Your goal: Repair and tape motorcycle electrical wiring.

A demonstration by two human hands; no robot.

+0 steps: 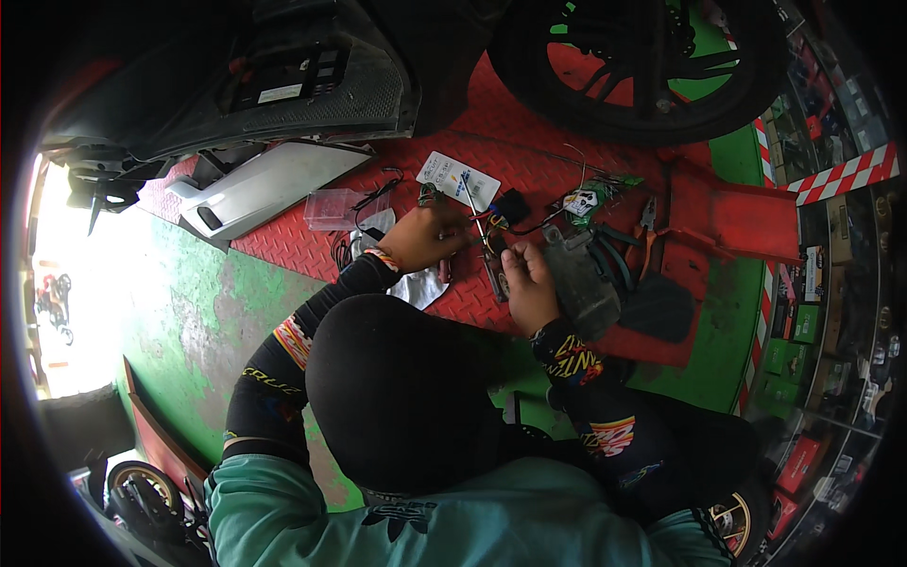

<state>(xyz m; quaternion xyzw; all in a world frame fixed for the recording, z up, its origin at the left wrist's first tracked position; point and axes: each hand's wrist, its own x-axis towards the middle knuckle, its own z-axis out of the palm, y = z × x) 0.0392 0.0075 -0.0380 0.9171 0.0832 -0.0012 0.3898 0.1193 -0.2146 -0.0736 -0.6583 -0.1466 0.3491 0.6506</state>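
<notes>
My left hand (425,238) is over the red plate, its fingers curled. What it holds, if anything, is hidden. My right hand (531,288) is closed in a pinch beside a small dark piece that I cannot make out. Between the hands stretches a thin white and silver rod-like thing (476,215), and coloured wires run to a black block-shaped connector (511,206). Just beyond lies a white package card (458,180). A crumpled silver bag (419,289) is under my left wrist. To the right of my right hand sits a dark grey flat cover (578,283).
Orange-handled pliers (647,248) and a wire bundle (583,200) lie at the right. At the left are a clear plastic box (333,210) and a pale body panel (274,191). A motorcycle's wheel (652,118) and dark bodywork border the far side. Stocked shelves (803,350) line the right.
</notes>
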